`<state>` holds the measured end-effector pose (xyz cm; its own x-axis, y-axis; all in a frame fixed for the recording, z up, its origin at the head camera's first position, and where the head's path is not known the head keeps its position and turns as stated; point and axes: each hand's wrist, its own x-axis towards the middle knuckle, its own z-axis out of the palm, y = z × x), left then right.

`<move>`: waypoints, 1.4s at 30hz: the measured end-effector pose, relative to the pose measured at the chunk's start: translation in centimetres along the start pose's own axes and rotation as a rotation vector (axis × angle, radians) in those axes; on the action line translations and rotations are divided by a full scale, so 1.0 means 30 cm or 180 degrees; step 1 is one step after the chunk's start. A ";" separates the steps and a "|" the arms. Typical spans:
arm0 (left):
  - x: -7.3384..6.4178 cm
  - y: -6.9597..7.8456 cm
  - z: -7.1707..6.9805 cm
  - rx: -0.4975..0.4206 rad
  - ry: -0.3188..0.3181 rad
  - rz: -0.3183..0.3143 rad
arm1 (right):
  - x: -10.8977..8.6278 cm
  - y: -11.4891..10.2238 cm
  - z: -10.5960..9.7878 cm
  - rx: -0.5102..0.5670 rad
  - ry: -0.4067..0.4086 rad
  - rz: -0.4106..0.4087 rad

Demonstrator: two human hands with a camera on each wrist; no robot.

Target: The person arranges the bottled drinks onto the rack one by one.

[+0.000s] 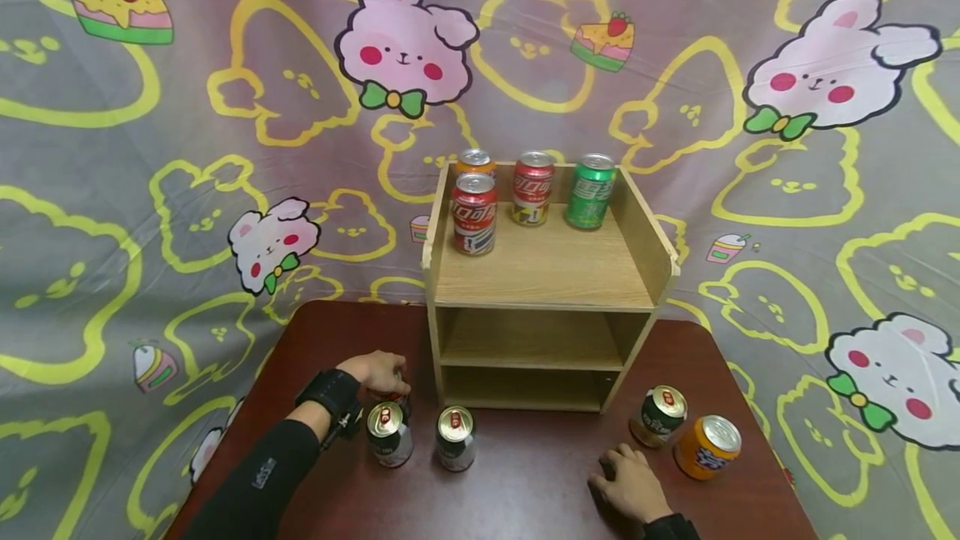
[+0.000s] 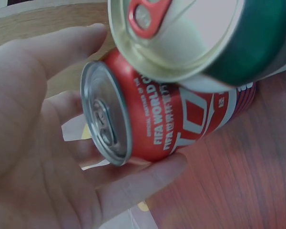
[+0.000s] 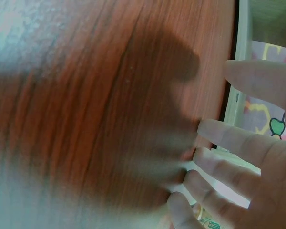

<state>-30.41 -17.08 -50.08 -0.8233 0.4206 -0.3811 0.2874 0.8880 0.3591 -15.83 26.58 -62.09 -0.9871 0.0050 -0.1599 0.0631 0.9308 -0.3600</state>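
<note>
My left hand [image 1: 381, 371] reaches over a red Coca-Cola can [image 2: 148, 109] on the table's left side. In the left wrist view its fingers spread loosely around the can's top; one fingertip appears to touch the side, while the upper digit stays apart. A dark green can [image 1: 390, 435] with a red tab stands in front, partly covering the red one. Another dark can [image 1: 455, 438] is to its right. My right hand [image 1: 630, 486] rests near the tabletop, fingers relaxed, holding nothing. Beside it stand a dark can [image 1: 660, 415] and an orange can [image 1: 707, 447].
A wooden shelf [image 1: 543, 273] stands at the table's back. Its top tier bears two red cans [image 1: 475, 215], a green can [image 1: 591, 192] and an orange can [image 1: 476, 160]. A patterned curtain [image 1: 187, 190] hangs behind the brown table [image 1: 525, 482].
</note>
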 end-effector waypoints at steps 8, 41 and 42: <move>0.002 -0.006 0.021 0.0021 0.0036 0.0003 | 0.000 0.000 0.002 -0.0012 0.0019 -0.0031; 0.028 -0.039 0.073 -0.0037 0.0500 -0.0141 | 0.002 0.009 0.017 0.0024 -0.0002 0.0047; 0.028 -0.040 0.072 -0.0035 0.0519 -0.0158 | 0.003 0.010 0.018 0.0027 0.0000 0.0044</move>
<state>-30.39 -17.37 -52.68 -0.9051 0.3397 -0.2557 0.2397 0.9044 0.3529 -15.83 26.65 -62.70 -0.9861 0.0178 -0.1649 0.0779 0.9276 -0.3654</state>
